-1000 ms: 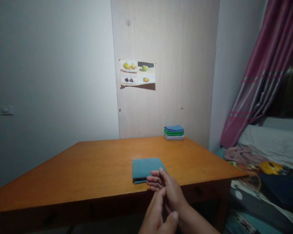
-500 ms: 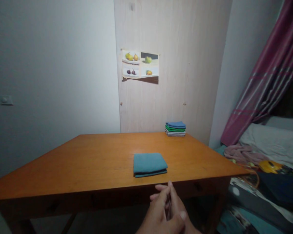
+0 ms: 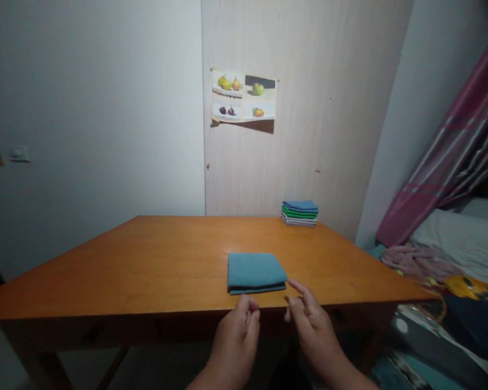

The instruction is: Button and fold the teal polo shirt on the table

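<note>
A folded teal cloth (image 3: 255,272) lies on the orange wooden table (image 3: 154,265), close to its near edge. My left hand (image 3: 235,338) hovers at the table's front edge just below the cloth, fingers curled loosely inward with nothing in them. To its right, my right hand (image 3: 313,330) has its fingers bent and slightly apart, the fingertips near the cloth's right front corner without touching it. Neither hand holds anything.
A small stack of folded cloths (image 3: 300,213), blue on top of green and checked ones, sits at the table's far right by the wall. A fruit picture (image 3: 244,97) hangs on the wooden panel. Bedding (image 3: 447,254) and a striped curtain (image 3: 451,162) crowd the right side.
My hands were clasped together below the table edge. They have parted and risen toward the teal cloth. The view has shifted slightly, and the cloth has stayed put.
</note>
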Available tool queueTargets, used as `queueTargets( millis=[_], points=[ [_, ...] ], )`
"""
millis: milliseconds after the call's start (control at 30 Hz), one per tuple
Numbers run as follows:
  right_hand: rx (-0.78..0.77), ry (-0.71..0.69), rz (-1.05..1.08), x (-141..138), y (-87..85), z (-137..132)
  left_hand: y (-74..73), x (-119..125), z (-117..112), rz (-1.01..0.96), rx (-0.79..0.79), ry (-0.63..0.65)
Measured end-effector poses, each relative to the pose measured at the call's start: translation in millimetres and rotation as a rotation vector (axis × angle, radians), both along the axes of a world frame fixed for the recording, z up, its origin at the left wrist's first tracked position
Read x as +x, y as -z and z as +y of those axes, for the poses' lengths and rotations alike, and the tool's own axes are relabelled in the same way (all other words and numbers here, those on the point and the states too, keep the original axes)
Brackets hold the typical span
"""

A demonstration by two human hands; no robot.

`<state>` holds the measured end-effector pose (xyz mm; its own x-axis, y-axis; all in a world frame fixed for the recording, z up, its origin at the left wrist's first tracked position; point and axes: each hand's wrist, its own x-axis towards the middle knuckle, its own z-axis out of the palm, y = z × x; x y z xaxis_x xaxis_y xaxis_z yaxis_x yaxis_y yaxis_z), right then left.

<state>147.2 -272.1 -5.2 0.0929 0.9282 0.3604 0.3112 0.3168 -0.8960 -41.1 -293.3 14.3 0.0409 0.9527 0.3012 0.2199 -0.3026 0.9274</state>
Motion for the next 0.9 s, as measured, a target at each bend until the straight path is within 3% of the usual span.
queueTargets(
  millis=[167,267,333,433,533,700,900],
  points=[
    [0.242,0.156,-0.192,18.9,-42.0,31.8,-29.4,-18.6,20.0,0.011,0.265,-0.164],
    [0.238,0.089,-0.287,22.8,-65.3,51.5,-43.1,-29.2,43.3,0.038,0.294,-0.151],
    [0.185,0.102,-0.329,21.3,-73.7,64.7,-47.9,-35.8,59.7,0.123,0.282,-0.217],
    [0.147,0.146,-0.490,14.0,-77.9,84.7,-49.7,-42.5,82.1,0.440,0.344,-0.319],
    [0.143,0.059,-0.679,0.4,-79.4,104.0,-47.8,-41.9,101.6,0.713,0.379,-0.280],
    [0.064,-0.117,-0.917,-29.9,-82.6,127.7,-44.4,-25.8,125.3,0.910,0.345,-0.146],
    [0.023,-0.159,-1.070,-43.2,-67.4,136.9,-38.2,-15.2,127.9,1.000,0.293,-0.014]
  ],
)
